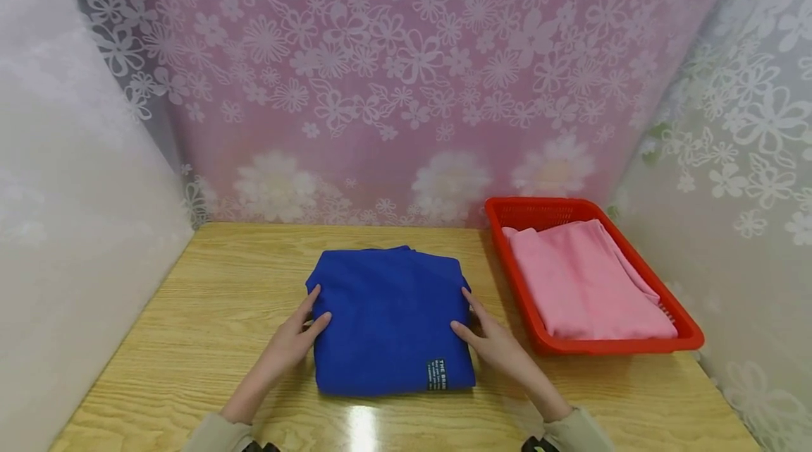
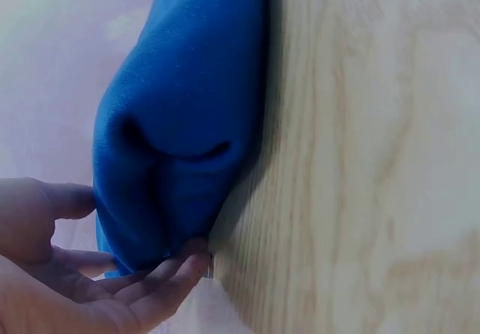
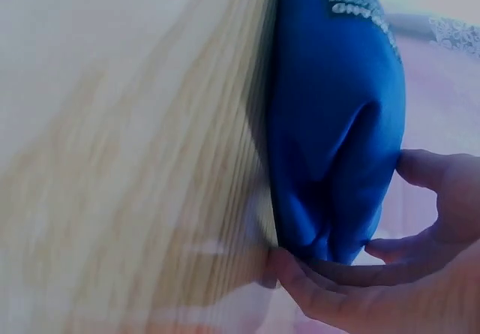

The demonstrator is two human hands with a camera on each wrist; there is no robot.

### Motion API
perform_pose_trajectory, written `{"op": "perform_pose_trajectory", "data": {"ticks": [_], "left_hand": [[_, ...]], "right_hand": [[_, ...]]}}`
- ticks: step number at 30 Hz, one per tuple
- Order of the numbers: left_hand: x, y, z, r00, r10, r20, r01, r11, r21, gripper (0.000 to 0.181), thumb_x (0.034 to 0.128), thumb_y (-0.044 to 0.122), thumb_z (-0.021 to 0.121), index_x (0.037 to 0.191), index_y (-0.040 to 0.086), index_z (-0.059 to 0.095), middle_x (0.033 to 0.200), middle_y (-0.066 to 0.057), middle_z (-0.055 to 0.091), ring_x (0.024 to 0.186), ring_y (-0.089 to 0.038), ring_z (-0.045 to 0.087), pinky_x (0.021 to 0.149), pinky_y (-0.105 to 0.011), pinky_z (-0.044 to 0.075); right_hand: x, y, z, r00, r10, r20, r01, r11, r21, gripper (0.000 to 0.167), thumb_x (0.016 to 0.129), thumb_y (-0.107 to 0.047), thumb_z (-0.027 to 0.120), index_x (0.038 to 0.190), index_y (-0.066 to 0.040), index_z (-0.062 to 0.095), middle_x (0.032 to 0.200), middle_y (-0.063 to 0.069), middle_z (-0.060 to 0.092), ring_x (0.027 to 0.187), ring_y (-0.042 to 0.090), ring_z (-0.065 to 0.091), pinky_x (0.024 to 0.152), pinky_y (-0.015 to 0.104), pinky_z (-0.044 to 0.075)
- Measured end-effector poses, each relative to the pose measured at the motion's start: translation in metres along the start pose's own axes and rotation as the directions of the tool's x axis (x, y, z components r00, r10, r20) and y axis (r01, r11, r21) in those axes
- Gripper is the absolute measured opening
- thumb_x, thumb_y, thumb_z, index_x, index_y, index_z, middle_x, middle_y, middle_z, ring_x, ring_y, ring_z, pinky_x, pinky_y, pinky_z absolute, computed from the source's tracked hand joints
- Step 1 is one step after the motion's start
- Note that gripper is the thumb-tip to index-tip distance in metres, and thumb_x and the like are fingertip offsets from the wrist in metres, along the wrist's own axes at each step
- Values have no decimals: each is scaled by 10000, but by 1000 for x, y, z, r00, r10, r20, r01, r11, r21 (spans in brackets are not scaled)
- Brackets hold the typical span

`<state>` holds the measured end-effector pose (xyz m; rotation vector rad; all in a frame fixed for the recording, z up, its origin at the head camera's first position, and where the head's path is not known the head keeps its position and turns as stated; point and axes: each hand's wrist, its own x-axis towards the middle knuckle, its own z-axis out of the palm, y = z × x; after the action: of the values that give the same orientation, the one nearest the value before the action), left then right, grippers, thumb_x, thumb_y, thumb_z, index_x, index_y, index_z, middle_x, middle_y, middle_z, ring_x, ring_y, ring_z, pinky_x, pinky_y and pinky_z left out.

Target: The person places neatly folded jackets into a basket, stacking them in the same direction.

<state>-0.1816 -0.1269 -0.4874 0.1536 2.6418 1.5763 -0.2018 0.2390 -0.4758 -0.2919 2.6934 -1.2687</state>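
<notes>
A folded blue garment (image 1: 390, 321) lies flat on the wooden table, with a dark printed label (image 1: 437, 374) at its near right corner. My left hand (image 1: 293, 340) grips its left side, thumb on the top face and fingers along the lower edge. On the opposite side my right hand (image 1: 497, 347) holds it the same way. In the left wrist view, fingertips (image 2: 196, 253) reach the bottom fold close to the tabletop. The right wrist view shows the layered side folds of the garment (image 3: 330, 139) between thumb and fingers.
To the right stands a red plastic basket (image 1: 517, 283) holding a folded pink garment (image 1: 586, 283). The wooden table (image 1: 209, 311) meets a pink flowered curtain (image 1: 380, 177) at the back. Pale flowered sheets hang on the left and right sides.
</notes>
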Motion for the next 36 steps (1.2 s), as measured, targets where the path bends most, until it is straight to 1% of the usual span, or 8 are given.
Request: {"op": "perform_pose_trajectory", "data": {"ticks": [5,9,13,18,23,27,32,36], "left_hand": [[1,-4,-2,997,-36,66,50,973,-223,644,1098,256,467,1642,122,149,1526,-366,353,1390,-482,424,1072,-532,453],[3,-8,-3,993,-52,103,81,950,-301,624,1108,212,433,1647,147,127,1530,-367,344,1404,-483,402,1114,-575,391],[3,-10,-5,988,-68,142,115,927,-356,635,1106,232,438,1651,207,114,1576,-357,266,1439,-497,337,1142,-615,325],[3,-11,-6,982,-72,174,139,901,-411,661,1098,251,466,1651,262,103,1589,-344,248,1428,-504,354,1132,-619,342],[4,-11,-6,984,-59,167,130,881,-454,661,1091,237,489,1644,289,132,1567,-302,332,1350,-418,493,1047,-497,473],[6,-11,-5,987,-57,153,125,867,-482,628,1077,241,525,1622,308,222,1564,-255,360,1310,-355,532,969,-413,516],[8,-11,-6,988,-45,149,113,865,-488,622,1058,267,566,1608,298,276,1574,-233,350,1327,-360,517,992,-431,515],[10,-8,-8,989,-30,142,98,862,-497,626,1051,255,581,1604,280,288,1583,-224,344,1298,-365,552,1000,-434,518]], "right_hand": [[2,1,1,998,-53,42,44,981,189,795,1021,-276,621,1648,-196,139,1591,310,285,1410,520,372,1026,576,478],[4,4,1,996,-43,83,11,934,356,799,1021,-215,622,1646,-272,128,1617,311,184,1438,555,284,1013,600,478],[4,6,1,997,17,82,-52,891,450,784,1004,-197,648,1634,-298,193,1610,295,193,1441,529,291,1057,605,437],[3,6,1,996,59,67,-84,864,496,761,985,-189,675,1620,-283,266,1588,298,253,1416,502,359,1079,586,424],[3,2,-1,995,72,67,-96,860,500,747,973,-188,693,1611,-244,309,1564,321,291,1362,500,446,1072,562,441],[4,1,-4,992,73,100,-115,847,518,753,971,-187,697,1613,-210,304,1515,333,357,1287,456,543,1061,535,461],[7,5,-6,988,27,150,-109,811,574,775,983,-156,673,1626,-193,241,1537,346,353,1302,454,540,1077,548,442],[8,6,-4,989,29,142,-109,789,604,775,976,-133,680,1616,-214,250,1561,316,347,1309,447,536,1060,556,457]]}}
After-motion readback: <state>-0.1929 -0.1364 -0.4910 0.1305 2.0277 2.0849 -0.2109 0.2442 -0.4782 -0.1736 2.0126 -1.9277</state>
